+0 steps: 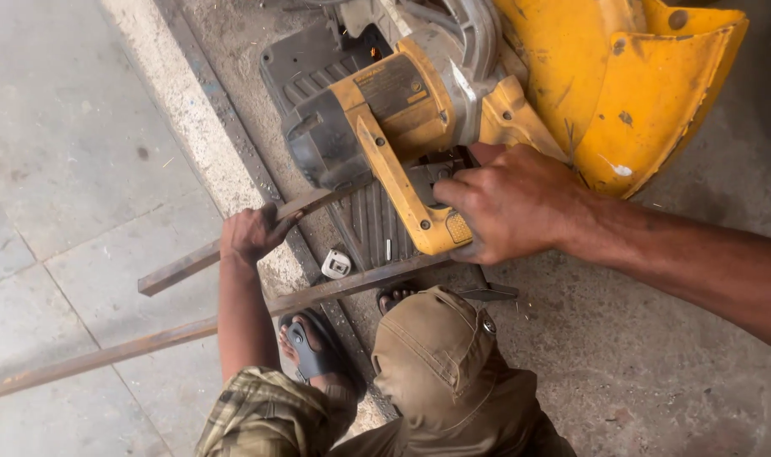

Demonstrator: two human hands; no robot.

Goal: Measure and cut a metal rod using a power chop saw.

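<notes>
Under the yellow and black electric chop saw (pixel 385 110), a rusty flat steel bar (pixel 233 245) lies across the ribbed black saw base (pixel 368 220), its long axis running from about 8 o'clock up to 2 o'clock in the view. The left hand (pixel 251 233) grips this bar near its middle, fingers (pixel 267 222) clenched around it, at 9 o'clock from the saw handle. The right hand (pixel 512 203) is closed on the yellow D-shaped saw handle (pixel 411 199), fingers wrapped into the trigger opening, directly at 3 o'clock from the bar's inner end. A second, longer rusty steel bar (pixel 148 343) lies roughly parallel, at 6 o'clock from the first, on the concrete floor (pixel 72 152). A small white tape measure (pixel 336 264) sits between the two bars. The left hand is nearer the bar; the right hand is nearer the yellow blade guard (pixel 648 93).
</notes>
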